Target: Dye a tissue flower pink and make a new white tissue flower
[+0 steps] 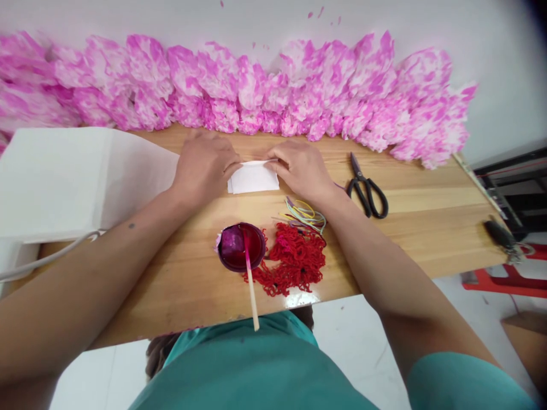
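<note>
My left hand (pixel 204 165) and my right hand (pixel 301 168) rest on a wooden table (pixel 427 228), each pressing one end of a small folded white paper (pixel 253 177). The fingers of both hands are curled and pinch the paper's top edge. Just in front of the paper lie thin coloured rubber bands (pixel 304 214). Nearer to me are a heap of red yarn ties (pixel 296 259) and a small bowl of dark pink dye (pixel 241 246) with a stick (pixel 250 282) leaning in it.
A long row of pink and white paper flowers (pixel 256 94) lines the back of the table against the wall. Black scissors (pixel 366 189) lie right of my right hand. A stack of white paper sheets (pixel 72 179) covers the left end.
</note>
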`<state>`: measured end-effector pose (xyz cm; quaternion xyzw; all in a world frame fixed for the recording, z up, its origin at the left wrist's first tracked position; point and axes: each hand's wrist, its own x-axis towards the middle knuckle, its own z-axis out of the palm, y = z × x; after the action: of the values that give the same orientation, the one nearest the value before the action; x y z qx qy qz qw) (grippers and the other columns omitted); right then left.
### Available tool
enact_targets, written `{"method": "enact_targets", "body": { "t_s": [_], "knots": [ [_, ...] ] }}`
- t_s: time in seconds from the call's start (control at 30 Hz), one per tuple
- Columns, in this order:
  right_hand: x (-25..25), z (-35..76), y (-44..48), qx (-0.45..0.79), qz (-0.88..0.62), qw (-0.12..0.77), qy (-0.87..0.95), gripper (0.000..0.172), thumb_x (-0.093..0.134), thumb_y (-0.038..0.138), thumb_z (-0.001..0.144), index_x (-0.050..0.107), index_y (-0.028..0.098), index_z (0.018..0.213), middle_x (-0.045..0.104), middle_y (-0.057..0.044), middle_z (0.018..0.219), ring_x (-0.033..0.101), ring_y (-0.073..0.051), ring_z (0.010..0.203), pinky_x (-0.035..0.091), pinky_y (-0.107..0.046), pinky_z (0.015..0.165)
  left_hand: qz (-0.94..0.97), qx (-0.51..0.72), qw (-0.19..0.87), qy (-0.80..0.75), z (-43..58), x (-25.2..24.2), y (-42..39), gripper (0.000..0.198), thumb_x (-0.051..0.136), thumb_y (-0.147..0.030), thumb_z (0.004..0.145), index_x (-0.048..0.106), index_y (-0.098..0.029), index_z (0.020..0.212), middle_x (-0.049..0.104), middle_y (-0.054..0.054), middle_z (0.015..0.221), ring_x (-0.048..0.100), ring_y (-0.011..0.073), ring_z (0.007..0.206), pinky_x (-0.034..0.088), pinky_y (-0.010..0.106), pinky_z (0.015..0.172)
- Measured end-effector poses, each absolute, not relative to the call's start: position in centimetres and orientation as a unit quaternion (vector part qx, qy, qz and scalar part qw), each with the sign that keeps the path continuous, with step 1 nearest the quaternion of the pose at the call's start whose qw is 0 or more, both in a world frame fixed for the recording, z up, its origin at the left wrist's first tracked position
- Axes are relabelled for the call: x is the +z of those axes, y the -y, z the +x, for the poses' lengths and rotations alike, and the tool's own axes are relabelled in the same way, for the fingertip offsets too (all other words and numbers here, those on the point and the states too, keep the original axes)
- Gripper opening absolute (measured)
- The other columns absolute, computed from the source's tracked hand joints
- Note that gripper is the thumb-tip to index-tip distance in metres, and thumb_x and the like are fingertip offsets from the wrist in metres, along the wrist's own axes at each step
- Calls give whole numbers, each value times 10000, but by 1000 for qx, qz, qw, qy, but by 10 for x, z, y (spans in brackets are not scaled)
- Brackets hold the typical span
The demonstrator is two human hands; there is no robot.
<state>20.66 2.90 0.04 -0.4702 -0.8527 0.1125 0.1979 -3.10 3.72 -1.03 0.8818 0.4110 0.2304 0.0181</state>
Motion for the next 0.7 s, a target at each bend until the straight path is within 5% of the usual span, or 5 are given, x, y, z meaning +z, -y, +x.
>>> {"method": "enact_targets", "body": {
  "t_s": [0.4,0.7],
  "knots": [
    [-14,211,-39,75,-441,230,864,293,500,506,980,689,282,969,724,-93,990,606,-320,1039,462,-518,897,866,198,-10,-459,-30,0,-32,261,479,-296,941,664,-243,765,687,80,862,579,301,977,370,525,910],
    [-6,205,-28,37,-470,191,861,341,430,398,1031,705,238,907,695,-79,917,620,-269,959,454,-423,817,887,180,-59,-422,-32,0,-33,283,446,-238,948,607,-239,717,669,67,796,499,247,844,385,537,882]
  ]
}}
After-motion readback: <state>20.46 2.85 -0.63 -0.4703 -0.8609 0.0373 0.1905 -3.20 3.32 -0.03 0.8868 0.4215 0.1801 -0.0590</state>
